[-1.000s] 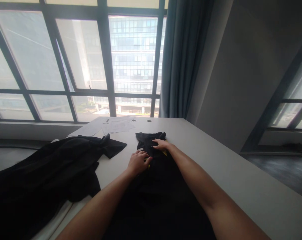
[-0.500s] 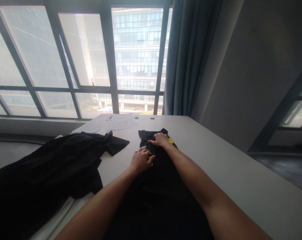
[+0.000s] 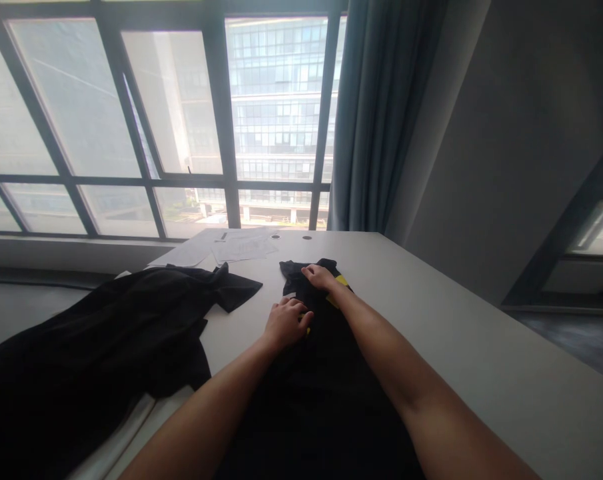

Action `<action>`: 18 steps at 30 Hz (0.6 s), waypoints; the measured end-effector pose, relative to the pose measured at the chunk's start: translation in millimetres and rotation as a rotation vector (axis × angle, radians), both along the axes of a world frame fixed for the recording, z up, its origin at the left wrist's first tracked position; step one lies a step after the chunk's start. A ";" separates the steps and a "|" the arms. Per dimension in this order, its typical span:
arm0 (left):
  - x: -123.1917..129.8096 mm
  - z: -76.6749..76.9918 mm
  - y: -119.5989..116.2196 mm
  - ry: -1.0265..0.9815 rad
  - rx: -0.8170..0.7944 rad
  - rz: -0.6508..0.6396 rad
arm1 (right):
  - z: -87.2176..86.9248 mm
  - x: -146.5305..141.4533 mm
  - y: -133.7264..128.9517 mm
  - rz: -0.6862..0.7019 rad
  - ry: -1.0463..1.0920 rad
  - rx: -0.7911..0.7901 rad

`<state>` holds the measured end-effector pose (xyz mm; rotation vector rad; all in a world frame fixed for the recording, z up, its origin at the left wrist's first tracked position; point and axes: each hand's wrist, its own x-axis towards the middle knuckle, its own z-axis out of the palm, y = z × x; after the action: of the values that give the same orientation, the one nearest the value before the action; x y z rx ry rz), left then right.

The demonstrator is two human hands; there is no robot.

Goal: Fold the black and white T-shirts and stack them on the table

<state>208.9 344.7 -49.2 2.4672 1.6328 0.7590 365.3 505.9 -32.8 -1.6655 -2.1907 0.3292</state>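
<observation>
A black shirt (image 3: pixel 321 400) with yellow patches lies folded lengthwise down the middle of the table, its narrow far end bunched. My left hand (image 3: pixel 287 323) rests on its left edge, thumb apart from the fingers, a bit of yellow showing beside the thumb. Farther off, my right hand (image 3: pixel 318 276) has its fingers drawn together on the cloth near the far end, pinching it. Next to that wrist a yellow patch (image 3: pixel 342 281) shows. The cloth between the fingertips is partly hidden.
To the left, another black garment (image 3: pixel 146 320) lies spread over the table edge. Paper sheets (image 3: pixel 244 248) lie at the back of the white table (image 3: pixel 431 320), near two round holes. Windows and a grey-blue curtain (image 3: pixel 376 120) stand behind.
My right hand has shifted slightly, its fingers now closer together, and more yellow shows beside its wrist. My left hand stays on the shirt's left edge. The view has turned slightly.
</observation>
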 end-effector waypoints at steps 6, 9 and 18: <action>0.4 0.9 -0.6 -0.005 0.005 0.002 | -24.3 35.0 15.1 -0.210 -0.128 0.030; 0.7 0.5 -1.1 -0.008 0.016 0.000 | -31.8 51.0 24.7 -0.251 -0.151 -0.149; -7.0 -1.8 6.3 0.022 -0.126 -0.118 | -14.8 45.2 8.8 -0.392 -0.287 -0.067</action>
<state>201.9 351.0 -51.0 2.4649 1.4775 0.5967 410.5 514.7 -47.7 -2.2447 -1.9884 0.0576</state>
